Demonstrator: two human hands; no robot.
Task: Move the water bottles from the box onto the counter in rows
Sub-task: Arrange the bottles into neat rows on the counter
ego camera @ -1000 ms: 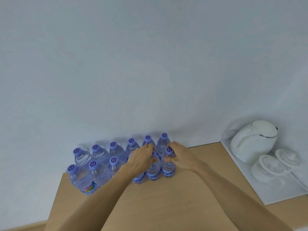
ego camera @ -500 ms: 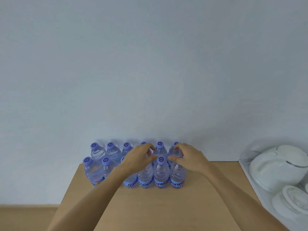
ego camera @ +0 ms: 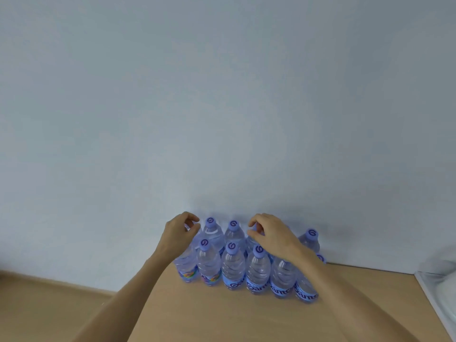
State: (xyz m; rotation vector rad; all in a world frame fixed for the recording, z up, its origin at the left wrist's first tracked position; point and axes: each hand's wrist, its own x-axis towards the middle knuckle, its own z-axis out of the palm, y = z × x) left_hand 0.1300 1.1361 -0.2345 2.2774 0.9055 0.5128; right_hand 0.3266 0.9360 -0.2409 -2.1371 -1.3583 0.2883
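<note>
Several clear water bottles (ego camera: 233, 267) with purple caps and blue labels stand upright in two rows on the wooden counter (ego camera: 222, 317), against the wall. My left hand (ego camera: 179, 234) reaches over the left end, fingers and thumb curled round the cap of the back-row end bottle, which is mostly hidden. Over the middle, my right hand (ego camera: 272, 234) pinches the cap of another back-row bottle (ego camera: 254, 229). My right forearm covers part of the two rightmost front bottles. The box is out of view.
The pale wall stands directly behind the bottles. A white tray's edge (ego camera: 434, 299) lies at the counter's right end. Left of the counter a lower wooden surface (ego camera: 49, 304) shows. Bare counter stretches in front of the rows.
The view has shifted, so the bottles sit further right and the white kettle has left the frame. Both hands rose from the front bottles to the back-row caps.
</note>
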